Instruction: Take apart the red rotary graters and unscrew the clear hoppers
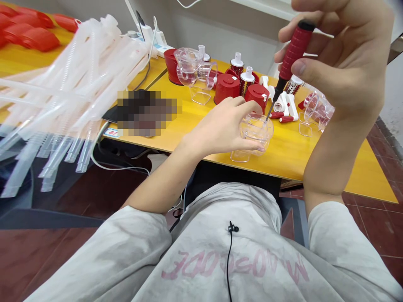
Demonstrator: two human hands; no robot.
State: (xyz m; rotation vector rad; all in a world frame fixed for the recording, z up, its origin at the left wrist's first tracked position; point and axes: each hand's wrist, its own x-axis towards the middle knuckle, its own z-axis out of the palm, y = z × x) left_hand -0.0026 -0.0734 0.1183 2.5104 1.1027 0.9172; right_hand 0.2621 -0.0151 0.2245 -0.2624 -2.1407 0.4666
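My left hand [233, 126] grips a clear plastic housing [260, 130] at the front part of the yellow table, thumb along the near side and fingers over the far rim. Raised above it, my right hand [340, 54] holds a screwdriver [294, 50] with a red ribbed handle between thumb and fingers. Its dark shaft slants down to the left, and the tip reaches into the housing's opening. What the tip touches is too small to make out.
Behind stand red cups [226, 88], metal drums with white tops [246, 79] and clear housings [197, 71]. White cranks with red handles [288, 107] lie nearby. Long translucent plastic pieces [72, 84] heap at left, overhanging the table edge; red parts [28, 31] lie beyond. A white cable [119, 167] hangs below.
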